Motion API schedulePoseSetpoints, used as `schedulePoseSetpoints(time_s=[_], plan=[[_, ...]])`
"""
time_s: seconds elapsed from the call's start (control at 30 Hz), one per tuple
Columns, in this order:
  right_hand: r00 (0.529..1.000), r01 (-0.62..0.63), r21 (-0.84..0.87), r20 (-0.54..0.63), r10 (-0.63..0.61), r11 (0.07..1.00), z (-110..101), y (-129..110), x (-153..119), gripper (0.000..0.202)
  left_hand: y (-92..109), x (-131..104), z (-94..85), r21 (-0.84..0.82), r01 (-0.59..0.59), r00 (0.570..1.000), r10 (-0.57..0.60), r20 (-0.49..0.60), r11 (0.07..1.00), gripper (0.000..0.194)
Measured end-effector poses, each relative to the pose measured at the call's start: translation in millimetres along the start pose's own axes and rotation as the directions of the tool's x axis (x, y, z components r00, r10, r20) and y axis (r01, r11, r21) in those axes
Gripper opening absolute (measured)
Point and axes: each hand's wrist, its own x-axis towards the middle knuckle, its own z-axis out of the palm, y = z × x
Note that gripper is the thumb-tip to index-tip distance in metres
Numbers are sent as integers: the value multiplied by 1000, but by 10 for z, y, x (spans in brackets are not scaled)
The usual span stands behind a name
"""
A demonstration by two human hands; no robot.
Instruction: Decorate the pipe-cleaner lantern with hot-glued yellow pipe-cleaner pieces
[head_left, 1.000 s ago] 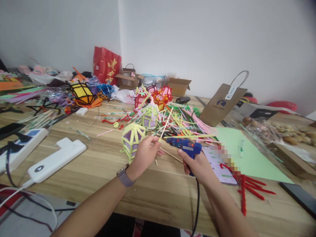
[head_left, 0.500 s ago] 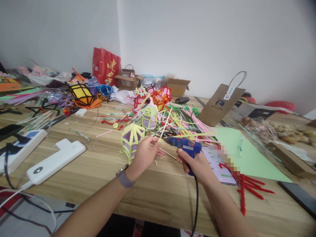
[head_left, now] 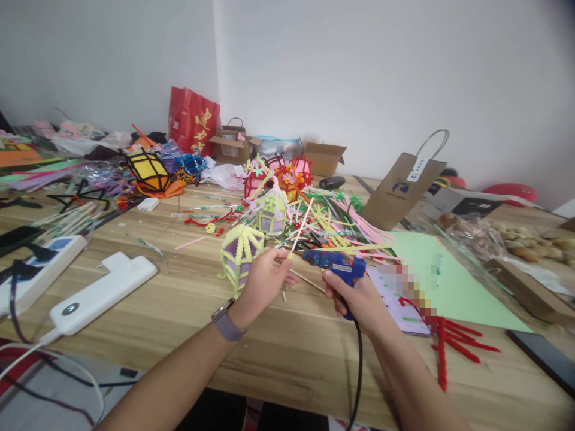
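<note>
My left hand (head_left: 268,276) is closed in a pinch on a thin wooden stick (head_left: 302,226), which slants up and away from the fingertips. In my right hand (head_left: 354,296) is a blue hot glue gun (head_left: 339,266), its nozzle pointing left at the stick's lower end, close to my left fingertips. The gun's black cord (head_left: 358,371) hangs down over the table's front edge. Just beyond my left wrist stands a yellow and purple pipe-cleaner lantern (head_left: 236,254), partly covered by the hand. Behind it sits a second lantern (head_left: 271,216) in green and lilac.
Loose pipe cleaners (head_left: 339,218) lie heaped behind the glue gun. A white power strip (head_left: 103,293) occupies the left side. To the right are a green sheet (head_left: 453,287), red pipe cleaners (head_left: 458,344), a phone (head_left: 541,359) and a brown paper bag (head_left: 399,188).
The glue gun's nozzle has shifted very slightly to the right, away from the stick. My left hand and the stick stay in place.
</note>
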Motion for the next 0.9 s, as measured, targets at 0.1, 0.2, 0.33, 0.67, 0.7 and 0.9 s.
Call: schedulePoseSetpoints(time_s=[0.1, 0.2, 0.33, 0.67, 0.7, 0.9], plan=[[1000, -8, -5, -22, 8, 1000, 1, -5, -2, 50, 7, -5, 0, 22, -8, 1000, 8, 7, 1000, 3], [999, -8, -19, -35, 7, 1000, 2, -10, -1, 52, 17, -14, 1, 40, -4, 1000, 4, 8, 999, 4], [998, -8, -33, -58, 6, 999, 8, -19, -1, 53, 26, -19, 1, 58, -12, 1000, 12, 5, 998, 4], [993, 71, 1, -91, -70, 997, 12, -63, -17, 49, 4, -21, 28, 79, -5, 1000, 3, 29, 997, 4], [992, 99, 35, -86, -95, 995, -5, -71, -25, 48, -1, -12, 26, 73, -5, 1000, 4, 27, 997, 4], [974, -195, 241, 160, 160, 951, -148, -23, -200, 51, -11, 70, -50, -16, -35, 999, 35, 4, 999, 6]])
